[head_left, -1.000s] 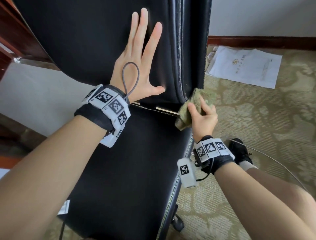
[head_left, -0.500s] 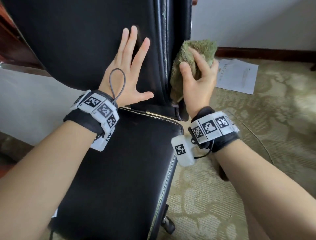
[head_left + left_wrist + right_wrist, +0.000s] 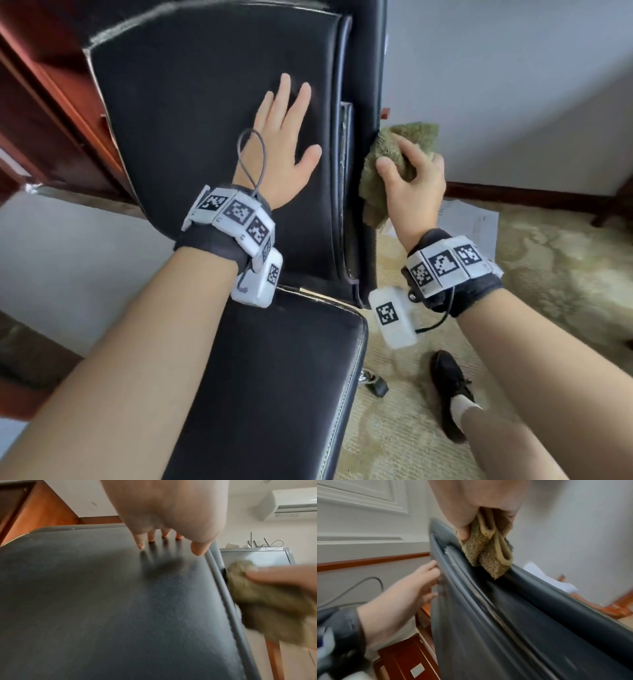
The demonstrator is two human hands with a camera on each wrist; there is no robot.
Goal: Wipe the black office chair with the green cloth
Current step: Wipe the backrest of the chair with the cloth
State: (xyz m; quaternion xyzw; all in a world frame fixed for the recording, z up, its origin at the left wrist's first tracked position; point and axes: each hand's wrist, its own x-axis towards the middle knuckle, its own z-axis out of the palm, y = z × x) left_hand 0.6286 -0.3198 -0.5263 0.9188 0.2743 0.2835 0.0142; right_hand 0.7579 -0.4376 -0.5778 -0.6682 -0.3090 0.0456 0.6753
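Left hand is laid flat on the front of the backrest of the black office chair — fingers straight and spread, nothing held. In the left wrist view the fingertips are seen touching the leather, with their reflection below them.

Green cloth is bunched in the right hand, fingers curled round it, thumb on top. The cloth is pressed against the chair's right side edge, just right of the left hand, with the piped seam between the two. In the right wrist view the folded cloth is seen hanging from the grip onto the edge panel.

Around the hands:
- chair seat below both wrists
- red-brown wooden furniture left of the left hand, behind the backrest
- white paper sheets on the patterned carpet, below and right of the right hand
- black shoe with white sock under the right forearm
- wall and dark skirting board beyond the cloth

Wrist views are motion-blurred — fine detail on the chair edge cannot be told.
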